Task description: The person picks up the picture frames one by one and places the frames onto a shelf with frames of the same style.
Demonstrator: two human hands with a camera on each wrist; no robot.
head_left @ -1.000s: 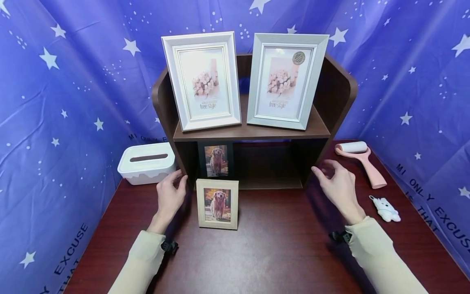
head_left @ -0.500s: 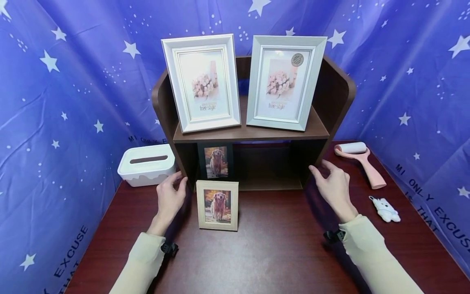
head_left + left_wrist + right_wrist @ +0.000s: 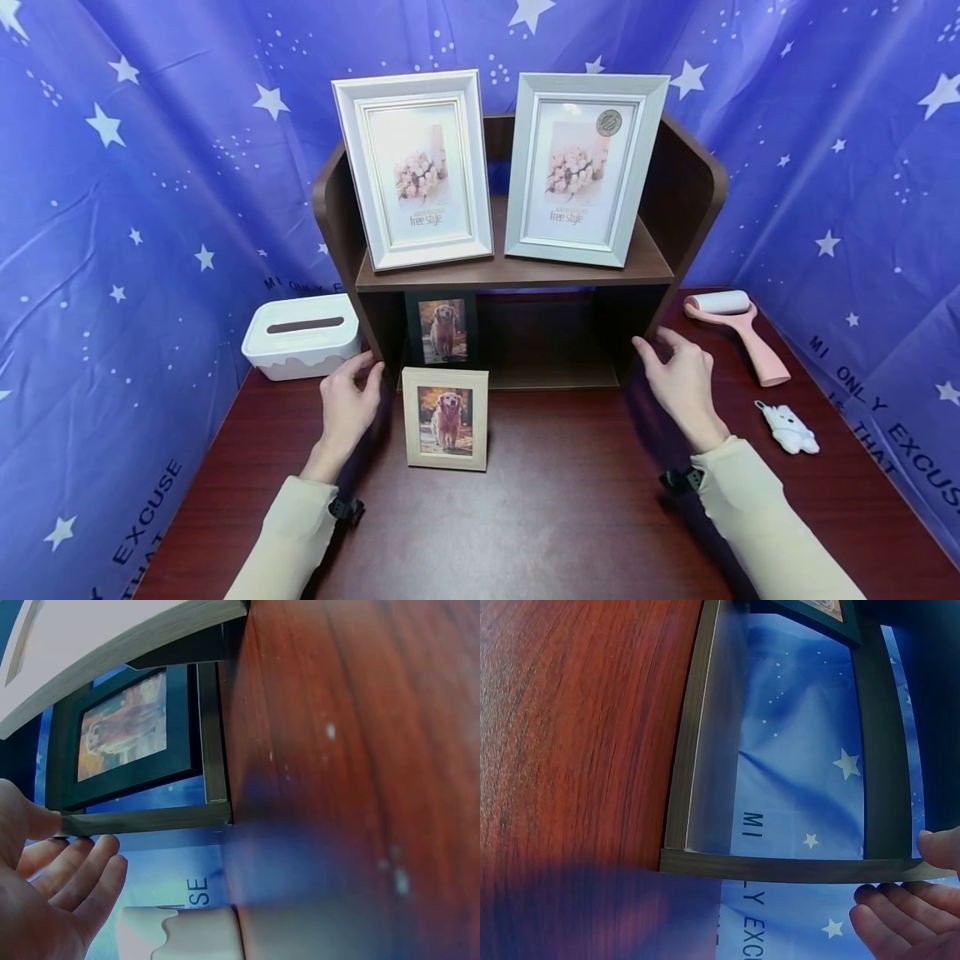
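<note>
A dark brown two-tier shelf (image 3: 480,273) stands on the table. My left hand (image 3: 351,404) pinches the front edge of its left side panel low down, thumb inside and fingers outside. At the right panel my right hand (image 3: 681,387) grips the same way, its thumb (image 3: 939,847) on the inner face. Two large frames, one white (image 3: 420,171) and one pale grey (image 3: 585,171), lean upright on the upper tier. A black-framed dog photo (image 3: 442,331) stands in the lower left. Just in front of the shelf is a light wood frame (image 3: 447,419) with a dog photo.
Left of the shelf sits a white tissue box (image 3: 302,337). On the right lie a pink-handled lint roller (image 3: 750,333) and a small white animal-shaped item (image 3: 787,429). A blue curtain (image 3: 150,167) with stars closes off the back and sides of the reddish-brown table (image 3: 555,517).
My right hand and forearm have shifted slightly left, closer in on the right panel. The left hand keeps its hold, and the frames stay where they were.
</note>
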